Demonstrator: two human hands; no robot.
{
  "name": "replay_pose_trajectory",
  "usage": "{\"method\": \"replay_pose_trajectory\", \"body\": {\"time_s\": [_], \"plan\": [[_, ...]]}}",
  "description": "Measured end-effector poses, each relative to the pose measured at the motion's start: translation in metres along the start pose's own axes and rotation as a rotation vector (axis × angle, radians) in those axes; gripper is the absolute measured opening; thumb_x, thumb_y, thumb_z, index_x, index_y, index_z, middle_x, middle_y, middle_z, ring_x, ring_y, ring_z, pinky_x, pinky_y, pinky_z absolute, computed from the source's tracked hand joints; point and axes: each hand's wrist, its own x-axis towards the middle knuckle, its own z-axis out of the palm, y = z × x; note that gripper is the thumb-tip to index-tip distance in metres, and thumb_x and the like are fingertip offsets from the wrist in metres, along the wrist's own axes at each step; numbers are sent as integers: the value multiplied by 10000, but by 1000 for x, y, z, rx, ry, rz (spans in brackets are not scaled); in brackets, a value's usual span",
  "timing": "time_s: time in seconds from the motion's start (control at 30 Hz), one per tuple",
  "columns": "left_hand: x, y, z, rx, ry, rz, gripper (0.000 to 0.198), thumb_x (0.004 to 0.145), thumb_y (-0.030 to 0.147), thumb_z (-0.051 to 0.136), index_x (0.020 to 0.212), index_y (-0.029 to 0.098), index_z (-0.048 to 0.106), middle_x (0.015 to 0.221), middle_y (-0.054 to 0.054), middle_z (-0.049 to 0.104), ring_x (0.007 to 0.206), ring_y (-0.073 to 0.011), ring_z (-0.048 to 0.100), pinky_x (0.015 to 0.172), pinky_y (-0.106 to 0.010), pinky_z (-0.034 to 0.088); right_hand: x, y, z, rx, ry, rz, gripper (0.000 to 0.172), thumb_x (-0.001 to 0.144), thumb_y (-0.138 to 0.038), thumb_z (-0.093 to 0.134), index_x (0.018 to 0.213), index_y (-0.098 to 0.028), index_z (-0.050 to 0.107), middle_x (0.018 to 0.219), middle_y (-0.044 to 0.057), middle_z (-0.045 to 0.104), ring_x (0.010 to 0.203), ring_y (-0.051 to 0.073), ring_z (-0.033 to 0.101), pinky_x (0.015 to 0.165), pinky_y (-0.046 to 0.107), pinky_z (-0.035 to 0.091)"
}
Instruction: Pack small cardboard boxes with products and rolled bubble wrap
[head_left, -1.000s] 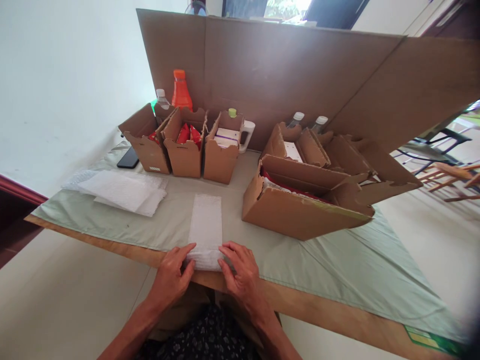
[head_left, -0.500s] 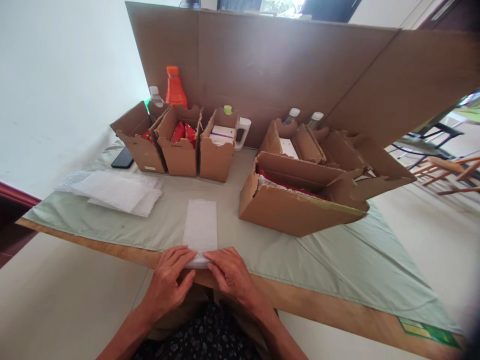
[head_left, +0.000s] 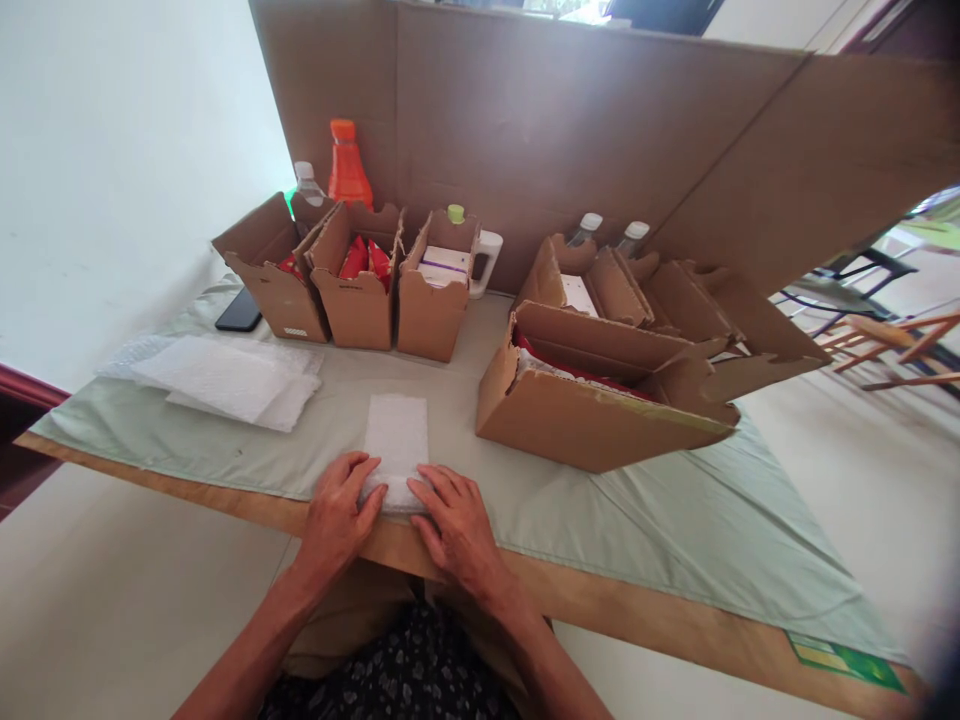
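Left hand (head_left: pixel 335 508) half curled, fingertips on near left side of bubble wrap (head_left: pixel 397 432) | right hand (head_left: pixel 460 525) half curled, fingertips on its near right side | firm grip: cannot tell for either | bubble wrap lies on green cloth (head_left: pixel 600 515), near end folded over | loose sheets (head_left: pixel 225 378) left of wrap | long box (head_left: pixel 570 425) right of wrap | three narrow boxes (head_left: pixel 352 318) beyond wrap

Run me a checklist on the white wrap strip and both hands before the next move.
1. Left hand touching the near end of the white wrap strip: ok.
2. Right hand touching the same end, from the other side: ok.
3. Strip's far end lying flat on the cloth: ok.
4. Loose wrap sheets apart from the strip: ok.
5. Front cardboard box apart from the right hand: ok.
6. Anything enclosed in the strip's near end: cannot tell.
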Motion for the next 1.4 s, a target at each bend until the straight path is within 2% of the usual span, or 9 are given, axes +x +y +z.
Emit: {"method": "replay_pose_trajectory", "body": {"time_s": [0.13, 0.27, 0.47, 0.67, 0.8, 0.9, 1.03, 1.23, 1.4], "plan": [[-11, 2, -13, -30, -41, 119, 343, 917, 302, 603, 1246, 208, 629, 1298, -137, 615, 1191, -287, 588, 1013, -464, 499, 6, 3, 0, 113, -6, 41, 298, 924, -124, 602, 1204, -202, 668, 1150, 98, 739, 1043, 255, 645, 911, 435, 492], [-15, 6, -23, -52, -124, 133, 281, 943, 260, 561, 1212, 223, 634, 1125, -79, 709, 1072, -229, 641, 937, -379, 536, 0, 3, -5, 254, -25, 159, 240, 994, -223, 545, 1192, -234, 680, 1036, 48, 768, 926, 213, 665, 900, 405, 486], [10, 2, -3, 27, -42, 7, 276, 941, 307, 553, 1157, 174, 663, 993, -104, 714, 955, -289, 632, 881, -476, 524, -2, 2, -5, 88, 154, 143, 299, 953, -205, 573, 1245, -198, 639, 1216, 120, 693, 1087, 262, 615, 925, 428, 490], [10, 5, 1, 25, 69, -83, 367, 944, 375, 535, 1216, 146, 629, 1118, -154, 654, 1062, -320, 592, 953, -535, 489, 13, 5, 4, 35, -13, 66, 395, 854, -139, 673, 1237, -230, 661, 1301, 116, 677, 1183, 297, 591, 964, 464, 476], [-14, 21, -11, -369, 107, -389, 484, 918, 444, 586, 1325, 186, 540, 1207, -129, 645, 1114, -269, 618, 988, -466, 500, 17, 8, 4, 159, 61, 224, 309, 924, -175, 585, 1217, -207, 679, 1139, 103, 753, 1013, 252, 677, 907, 413, 509], [-24, 38, -14, -853, 8, -674, 579, 852, 442, 680, 1346, 186, 520, 1279, -129, 652, 1171, -262, 632, 1026, -437, 494, 11, -2, -5, 315, 61, 368, 296, 952, -249, 554, 1216, -195, 675, 1057, 77, 767, 926, 229, 698, 831, 348, 536], [-17, 56, -7, -1372, -177, -803, 526, 759, 384, 768, 1218, 170, 626, 1206, -116, 712, 1186, -293, 642, 1027, -445, 506, -3, -22, -16, 626, -43, 460, 265, 982, -336, 520, 1151, -224, 690, 978, 30, 753, 866, 192, 691, 765, 283, 535], [-9, 65, -2, -1537, -160, -903, 455, 720, 344, 799, 1124, 174, 677, 1117, -95, 747, 1128, -296, 675, 1006, -460, 526, -27, -17, -27, 610, 196, 563, 330, 944, -468, 558, 1133, -216, 655, 1047, 84, 687, 899, 213, 645, 800, 329, 535], [-16, 76, 2, -1535, -183, -918, 426, 697, 362, 819, 1062, 182, 693, 1046, -76, 761, 1044, -281, 700, 967, -436, 542, -38, -18, -25, 1100, 81, 555, 652, 822, -680, 640, 1285, -225, 571, 1198, 110, 672, 1023, 249, 664, 886, 371, 551]]}}
